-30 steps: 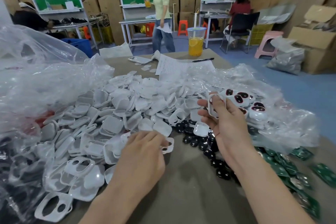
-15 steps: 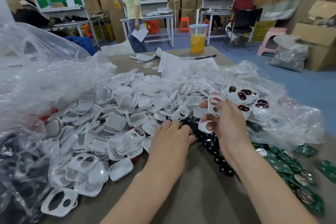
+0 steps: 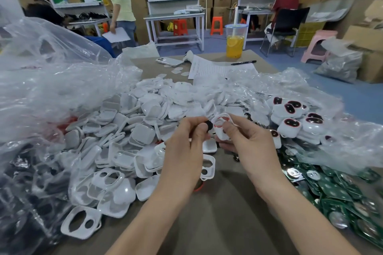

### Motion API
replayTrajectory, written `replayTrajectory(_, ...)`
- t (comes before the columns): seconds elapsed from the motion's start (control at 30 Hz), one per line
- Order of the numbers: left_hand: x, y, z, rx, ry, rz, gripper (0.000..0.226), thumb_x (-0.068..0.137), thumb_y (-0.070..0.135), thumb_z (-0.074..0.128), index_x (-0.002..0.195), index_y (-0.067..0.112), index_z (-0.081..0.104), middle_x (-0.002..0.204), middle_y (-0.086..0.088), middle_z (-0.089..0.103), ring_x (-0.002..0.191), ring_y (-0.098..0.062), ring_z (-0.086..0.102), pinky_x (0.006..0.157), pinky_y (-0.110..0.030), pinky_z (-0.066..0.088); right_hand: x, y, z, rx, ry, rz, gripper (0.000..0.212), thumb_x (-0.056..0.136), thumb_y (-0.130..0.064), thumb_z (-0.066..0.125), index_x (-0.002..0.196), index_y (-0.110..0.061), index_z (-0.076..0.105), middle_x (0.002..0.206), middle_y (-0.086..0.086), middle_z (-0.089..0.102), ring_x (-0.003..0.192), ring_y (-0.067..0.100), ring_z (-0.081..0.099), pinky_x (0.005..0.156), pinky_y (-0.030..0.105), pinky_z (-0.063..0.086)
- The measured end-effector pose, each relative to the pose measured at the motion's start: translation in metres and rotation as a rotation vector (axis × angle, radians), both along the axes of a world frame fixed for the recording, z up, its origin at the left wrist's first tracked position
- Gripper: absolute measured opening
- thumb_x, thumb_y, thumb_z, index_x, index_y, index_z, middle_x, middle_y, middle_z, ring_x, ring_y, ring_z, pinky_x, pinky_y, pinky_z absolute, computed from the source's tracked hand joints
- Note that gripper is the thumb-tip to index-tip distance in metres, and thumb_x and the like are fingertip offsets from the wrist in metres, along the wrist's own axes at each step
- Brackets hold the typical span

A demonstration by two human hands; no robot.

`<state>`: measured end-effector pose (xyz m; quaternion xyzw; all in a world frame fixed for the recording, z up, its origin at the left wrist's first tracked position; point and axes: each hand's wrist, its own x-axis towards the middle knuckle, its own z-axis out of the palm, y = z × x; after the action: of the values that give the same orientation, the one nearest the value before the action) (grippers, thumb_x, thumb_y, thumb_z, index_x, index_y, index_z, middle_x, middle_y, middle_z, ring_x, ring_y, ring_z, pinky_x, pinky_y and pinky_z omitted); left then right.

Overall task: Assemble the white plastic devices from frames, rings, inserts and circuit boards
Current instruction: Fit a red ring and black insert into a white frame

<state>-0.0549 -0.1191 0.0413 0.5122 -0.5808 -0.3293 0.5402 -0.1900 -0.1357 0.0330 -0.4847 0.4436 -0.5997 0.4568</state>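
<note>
My right hand grips a white plastic frame with a red ring showing in its larger opening. My left hand pinches a small black round insert right beside that frame. Both hands are raised above the brown table. A big heap of white shells spreads to the left and behind. Finished devices with dark windows are stacked at the right. Green circuit boards lie at the near right. A loose white frame lies under my hands.
Crumpled clear plastic bags rise on the left and right. A cup of orange drink, a phone, a sheet of paper and a pen stand at the far table edge. A person walks behind; another sits at a bench.
My left hand rose from the pile holding a black insert and came up to the frame. My right hand lowered the frame toward the middle. The walking person moved left.
</note>
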Motion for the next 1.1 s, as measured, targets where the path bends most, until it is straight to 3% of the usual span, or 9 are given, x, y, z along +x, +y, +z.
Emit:
replayTrajectory(0.13,-0.001,-0.001,-0.003,-0.096,-0.073,0.057,0.015,0.098,0.024,0.063,0.092,0.037,0.068,0.1,0.018,0.064,0.093,0.006,0.062,0.077,-0.007,0.043,0.007,0.002,-0.005,-0.045,0.065,0.034,0.024,0.101,-0.015,0.058,0.118,-0.024,0.073,0.102,-0.009,0.077,0.102,0.011,0.072,0.092,0.039,0.058)
replayTrajectory(0.2,-0.001,-0.001,-0.003,-0.126,-0.045,0.092,0.02,0.095,0.022,0.068,0.088,0.04,0.07,0.103,0.02,0.057,0.096,0.005,0.061,0.081,-0.008,0.043,0.01,0.003,-0.007,-0.068,0.125,0.071,0.03,0.103,-0.013,0.054,0.118,-0.033,0.072,0.103,-0.009,0.076,0.104,0.009,0.07,0.096,0.041,0.056)
replayTrajectory(0.37,0.001,-0.003,-0.005,-0.117,-0.038,0.068,0.019,0.095,0.021,0.067,0.089,0.039,0.07,0.096,0.018,0.069,0.093,0.003,0.064,0.078,-0.012,0.046,0.013,0.007,-0.01,-0.103,0.233,0.124,0.036,0.104,-0.012,0.05,0.129,-0.032,0.066,0.115,-0.018,0.073,0.111,0.001,0.066,0.1,0.031,0.053)
replayTrajectory(0.5,0.0,-0.001,-0.005,-0.125,0.005,0.066,0.02,0.094,0.023,0.068,0.087,0.041,0.068,0.095,0.022,0.069,0.091,0.001,0.065,0.076,-0.013,0.048,0.011,0.007,-0.007,-0.111,0.191,0.13,0.036,0.104,-0.011,0.051,0.124,-0.035,0.067,0.116,-0.018,0.072,0.113,0.002,0.065,0.102,0.038,0.052)
replayTrajectory(0.6,0.0,-0.001,-0.005,-0.091,0.128,0.062,0.018,0.093,0.024,0.07,0.088,0.04,0.064,0.089,0.018,0.07,0.078,-0.003,0.067,0.064,-0.012,0.049,0.012,0.009,-0.007,-0.115,0.173,0.144,0.036,0.104,-0.008,0.05,0.124,-0.031,0.068,0.113,-0.015,0.074,0.111,0.004,0.067,0.1,0.041,0.053)
replayTrajectory(0.7,0.003,-0.002,-0.002,-0.051,0.201,0.006,0.021,0.093,0.026,0.072,0.101,0.041,0.059,0.095,0.019,0.07,0.076,-0.001,0.068,0.059,-0.007,0.047,0.011,0.008,-0.009,-0.11,0.158,0.124,0.034,0.103,-0.008,0.051,0.127,-0.026,0.068,0.109,-0.011,0.076,0.106,0.006,0.069,0.099,0.044,0.054)
replayTrajectory(0.8,0.008,-0.003,-0.001,-0.023,0.173,-0.073,0.025,0.094,0.028,0.07,0.113,0.039,0.058,0.098,0.023,0.07,0.084,0.003,0.067,0.065,-0.005,0.046,0.011,0.008,-0.009,-0.102,0.152,0.12,0.034,0.103,-0.009,0.052,0.128,-0.025,0.067,0.109,-0.01,0.076,0.107,0.008,0.07,0.098,0.046,0.054)
replayTrajectory(0.93,0.013,-0.006,-0.001,-0.007,0.132,-0.102,0.022,0.096,0.032,0.068,0.113,0.042,0.059,0.098,0.022,0.071,0.083,0.0,0.068,0.069,-0.008,0.047,0.011,0.006,-0.011,-0.117,0.166,0.131,0.034,0.103,-0.009,0.052,0.126,-0.029,0.068,0.107,-0.009,0.076,0.104,0.009,0.071,0.094,0.041,0.056)
replayTrajectory(1.1,0.011,-0.005,-0.002,-0.036,0.129,-0.089,0.016,0.098,0.028,0.066,0.109,0.039,0.062,0.096,0.022,0.07,0.074,0.001,0.068,0.062,-0.006,0.047,0.013,0.007,-0.011,-0.145,0.127,0.184,0.037,0.103,-0.008,0.052,0.121,-0.034,0.07,0.101,-0.003,0.077,0.098,0.011,0.073,0.081,0.021,0.057)
